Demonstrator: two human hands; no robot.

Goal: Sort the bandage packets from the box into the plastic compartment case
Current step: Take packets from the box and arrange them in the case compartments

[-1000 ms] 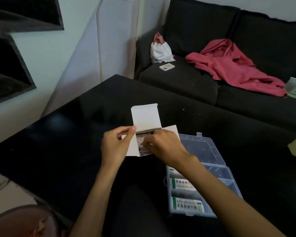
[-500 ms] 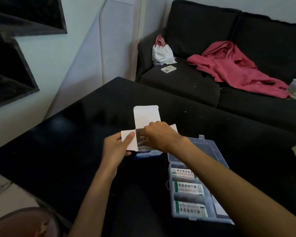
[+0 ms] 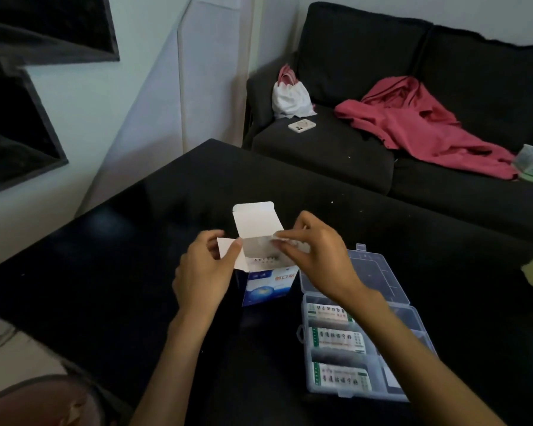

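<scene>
white box [image 3: 266, 273] held, hands [image 3: 202, 272] pinching packet [image 3: 282, 238]

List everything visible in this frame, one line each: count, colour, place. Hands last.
box: 1, white and blue, flaps open, upright on table, between the hands
packet: 1, pale, blurred, at box mouth
case: 1, clear plastic, lid open, on table right of box
labelled packs: 3, white and green, in case's left compartments
table: 1, black
sofa: 1, dark, behind table
bag: 1, white, on sofa
phone: 1, pale, on sofa
garment: 1, pink, on sofa
left hand: holds box flap
right hand: pinches packet
</scene>
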